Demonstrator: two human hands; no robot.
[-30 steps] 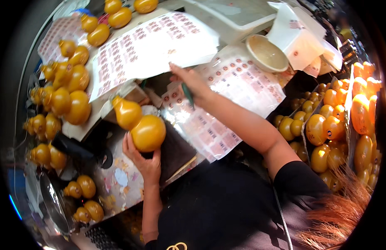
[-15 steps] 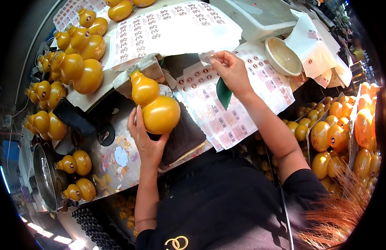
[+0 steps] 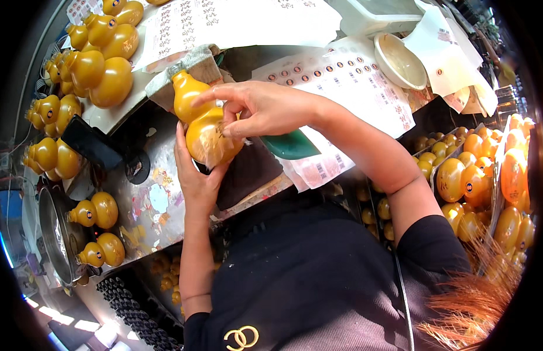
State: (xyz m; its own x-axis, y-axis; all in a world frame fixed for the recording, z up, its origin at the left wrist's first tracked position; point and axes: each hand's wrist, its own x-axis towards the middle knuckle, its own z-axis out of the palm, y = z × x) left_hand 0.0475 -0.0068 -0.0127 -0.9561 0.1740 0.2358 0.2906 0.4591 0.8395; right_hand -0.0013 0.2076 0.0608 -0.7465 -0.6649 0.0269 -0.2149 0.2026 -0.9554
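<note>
A glossy yellow gourd-shaped bottle point(image 3: 192, 102) lies tilted over the bench edge, its neck toward a folded cloth point(image 3: 192, 64). My left hand point(image 3: 195, 175) cups its round base from the near left side. A thin, clear, wrinkled film point(image 3: 216, 149) lies against the bottle's wider bulb. My right hand point(image 3: 259, 108) is over the bottle, thumb by the film and index finger stretched across the waist. Under that palm, a flat green scraper point(image 3: 292, 146) sticks out, apparently held by the curled lower fingers, which are partly hidden.
Sheets of printed stickers point(image 3: 341, 82) cover the bench right of the bottle, beside a pale bowl point(image 3: 400, 61). Several finished-looking gourd bottles point(image 3: 110, 82) stand at left, near a black phone point(image 3: 90, 143) on a stand and a metal pan point(image 3: 57, 234). Crates of yellow gourds point(image 3: 453, 175) sit at right.
My right hand has come left and down from above the sticker sheets, bringing the clear film onto the bottle and carrying the green scraper along. My left hand keeps its hold on the bottle.
</note>
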